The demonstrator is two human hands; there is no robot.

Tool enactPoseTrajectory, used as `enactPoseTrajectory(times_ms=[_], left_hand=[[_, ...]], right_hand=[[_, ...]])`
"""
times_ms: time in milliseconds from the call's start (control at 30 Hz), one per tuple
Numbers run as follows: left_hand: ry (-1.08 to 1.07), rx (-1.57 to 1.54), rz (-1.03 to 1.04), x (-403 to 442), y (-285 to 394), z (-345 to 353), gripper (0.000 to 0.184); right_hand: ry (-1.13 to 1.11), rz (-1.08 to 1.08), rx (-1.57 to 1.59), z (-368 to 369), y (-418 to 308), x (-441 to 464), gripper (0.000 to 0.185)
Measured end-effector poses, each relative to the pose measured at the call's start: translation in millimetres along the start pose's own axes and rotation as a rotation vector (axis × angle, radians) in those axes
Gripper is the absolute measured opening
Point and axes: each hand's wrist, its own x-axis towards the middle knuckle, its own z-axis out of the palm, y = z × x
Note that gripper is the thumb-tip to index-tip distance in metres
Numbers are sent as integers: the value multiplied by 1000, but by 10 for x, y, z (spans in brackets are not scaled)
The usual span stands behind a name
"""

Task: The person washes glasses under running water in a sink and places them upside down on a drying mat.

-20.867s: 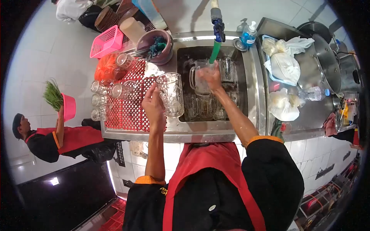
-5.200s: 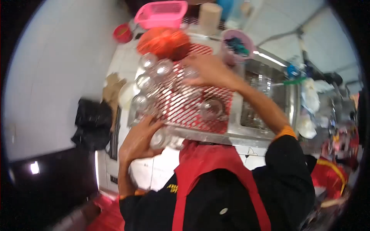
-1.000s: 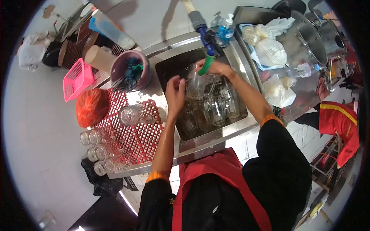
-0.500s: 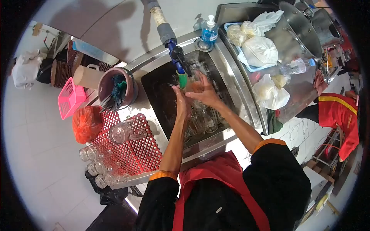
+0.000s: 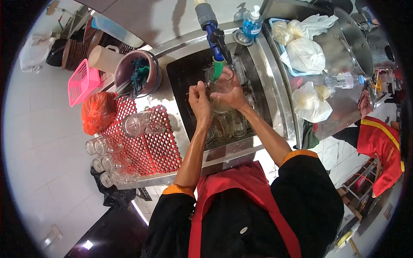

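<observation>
Beneath the green end of the tap (image 5: pixel 218 69), a clear glass mug (image 5: pixel 219 87) is tilted over the dark sink (image 5: pixel 180 90). My right hand (image 5: pixel 233 94) is wrapped round its right side, some fingers showing through the glass. Closed at the mug's left side is my left hand (image 5: pixel 201 104), its fingers curled where the handle would be; the handle itself is hidden. Several wet glass mugs (image 5: pixel 224 127) lie in the sink below my hands, and more glassware (image 5: pixel 241 71) lies along its right side.
On the left, a red perforated mat (image 5: pixel 155 148) bears several glass mugs (image 5: pixel 137 124). A bucket (image 5: pixel 129 71), pink basket (image 5: pixel 84 84) and orange bag (image 5: pixel 97 112) stand beyond it. A soap bottle (image 5: pixel 252 23) is behind the sink; bags (image 5: pixel 305 56) fill the right counter. A person in red (image 5: pixel 378 142) is far right.
The camera view has shifted, so the sink appears further right. My left hand has curled closed beside the mug, and the mug now shows more plainly under the tap.
</observation>
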Motion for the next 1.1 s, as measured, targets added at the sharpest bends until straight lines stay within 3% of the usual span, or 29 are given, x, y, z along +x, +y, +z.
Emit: enactPoseTrajectory(times_ms=[33, 100, 133, 200, 233, 300, 367, 433, 467, 533, 567, 633, 667, 700, 733, 767, 800, 867, 900, 967, 1000, 1033, 1067, 1100], left_hand=[[1, 3, -2, 27, 72, -57, 37], [-205, -270, -363, 132, 208, -203, 44], [-247, -312, -326, 234, 215, -169, 47], [-210, -258, -141, 461, -16, -20, 45], [-213, -259, -140, 491, -40, -7, 45], [-327, -113, -582, 549, -30, 38, 38], [-288, -150, -616, 551, -194, 140, 33], [-288, -240, -632, 572, -491, 202, 23], [-291, -242, -631, 645, -671, 209, 23], [-477, 108, -405, 736, -903, 197, 23], [-384, -323, -607, 702, -961, 244, 25], [-347, -350, -588, 648, -738, 297, 26], [-315, -374, -577, 609, -581, 300, 29], [-313, -379, -571, 562, -335, 277, 29], [-453, -417, -523, 508, -51, 229, 31], [-594, -453, -474, 481, 95, 200, 34], [-592, -457, -471, 520, 11, 201, 34], [-720, -432, -403, 674, -226, 167, 43], [-548, -289, -368, 560, -47, 138, 41], [-462, -83, -204, 766, -653, 15, 41], [-393, 121, -18, 702, -587, -5, 46], [-419, 162, -159, 558, -357, -51, 52], [-374, 145, -98, 468, -360, -60, 53], [-353, 93, -369, 350, -336, -67, 51]], right_hand=[[0, 2, 2, 9, -53, 11, 87], [-9, 309, 286, -4, -152, 4, 73], [-6, 308, 285, -59, 10, 28, 73], [-137, 636, 610, -88, 247, 60, 58], [-216, 699, 768, -65, 174, 10, 55], [-145, 705, 727, -91, 252, 10, 54], [-69, 719, 685, -185, 319, -50, 54], [-199, 972, 731, -225, 149, -51, 53], [-197, 970, 729, -237, 53, -23, 53], [-56, 1045, 516, -254, -101, -3, 51], [-57, 1048, 517, -260, -169, -23, 51], [-109, 657, 138, -281, -280, -28, 56], [-116, 654, 134, -249, -296, -37, 56], [-177, 394, 94, -222, -293, -54, 58], [-237, 136, 54, -215, -277, -57, 61], [-249, 153, 39, -245, -187, -38, 73], [-254, 152, 36, -270, -130, -40, 73], [-176, 512, 213, -285, -62, 15, 62], [-211, 515, 222, -251, -59, 38, 62], [-227, 679, 650, -123, -68, -14, 60], [-263, 739, 741, -34, -130, -88, 62], [-289, 796, 826, -3, -185, -173, 66], [-398, 816, 925, -77, -76, -239, 67], [-495, 838, 1021, -108, 32, -337, 68]])
